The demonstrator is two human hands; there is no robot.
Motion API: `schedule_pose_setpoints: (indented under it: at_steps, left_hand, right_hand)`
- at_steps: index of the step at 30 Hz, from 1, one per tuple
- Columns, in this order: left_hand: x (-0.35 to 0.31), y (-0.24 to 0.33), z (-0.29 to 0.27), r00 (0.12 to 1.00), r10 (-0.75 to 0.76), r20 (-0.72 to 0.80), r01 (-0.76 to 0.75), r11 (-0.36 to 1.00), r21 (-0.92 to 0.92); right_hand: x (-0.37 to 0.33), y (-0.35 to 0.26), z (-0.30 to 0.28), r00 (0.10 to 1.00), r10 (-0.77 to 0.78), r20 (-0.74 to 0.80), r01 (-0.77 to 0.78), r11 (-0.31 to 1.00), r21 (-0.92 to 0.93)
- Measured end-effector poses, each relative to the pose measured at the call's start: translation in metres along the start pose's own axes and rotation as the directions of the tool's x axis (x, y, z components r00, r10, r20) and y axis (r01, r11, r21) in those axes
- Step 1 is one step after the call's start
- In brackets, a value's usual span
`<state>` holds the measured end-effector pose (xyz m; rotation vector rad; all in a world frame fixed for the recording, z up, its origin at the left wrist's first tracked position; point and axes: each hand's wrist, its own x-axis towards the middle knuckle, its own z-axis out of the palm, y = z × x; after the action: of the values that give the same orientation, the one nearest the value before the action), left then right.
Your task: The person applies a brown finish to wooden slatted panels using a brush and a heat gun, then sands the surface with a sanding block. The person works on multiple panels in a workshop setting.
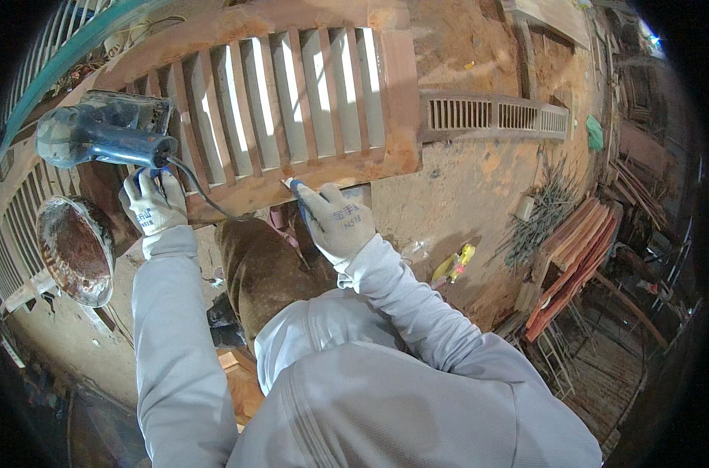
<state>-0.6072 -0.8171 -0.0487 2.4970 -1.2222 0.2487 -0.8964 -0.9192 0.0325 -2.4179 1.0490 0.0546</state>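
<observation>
A reddish-brown slatted wooden panel (405, 93) lies across in front of me, its near rail facing my body. My left hand (155, 204), in a white glove with blue fingertips, rests on this rail with its fingers apart, just below a blue power tool (109, 144). The tool lies on the panel, its black cord (198, 183) running down toward me. At the rail's near edge my right hand (335, 218), gloved alike, has its fingers pressed together. A small pale tip shows at its fingertips; what it belongs to is hidden.
A crusted metal bowl (75, 251) stands at left beside another slatted piece (15, 226). Farther right lie a narrow slatted panel (499, 117), a yellow item (453, 264), a twig heap (538, 210) and stacked reddish boards (573, 265). A teal rail (54, 66) crosses the upper left.
</observation>
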Motion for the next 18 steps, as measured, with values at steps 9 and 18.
schedule_pose_setpoints:
  at_steps: [9,18]
  left_hand:
    - [0.002,0.006,-0.004,1.000,-0.007,0.015,0.008,1.000,-0.017]
    - [0.002,0.003,-0.002,1.000,0.006,0.010,-0.006,0.998,-0.058]
  right_hand:
    - [0.001,0.005,0.008,0.998,0.002,0.060,0.004,0.995,-0.097]
    - [0.014,-0.005,-0.009,0.996,0.084,0.010,-0.084,0.996,0.002]
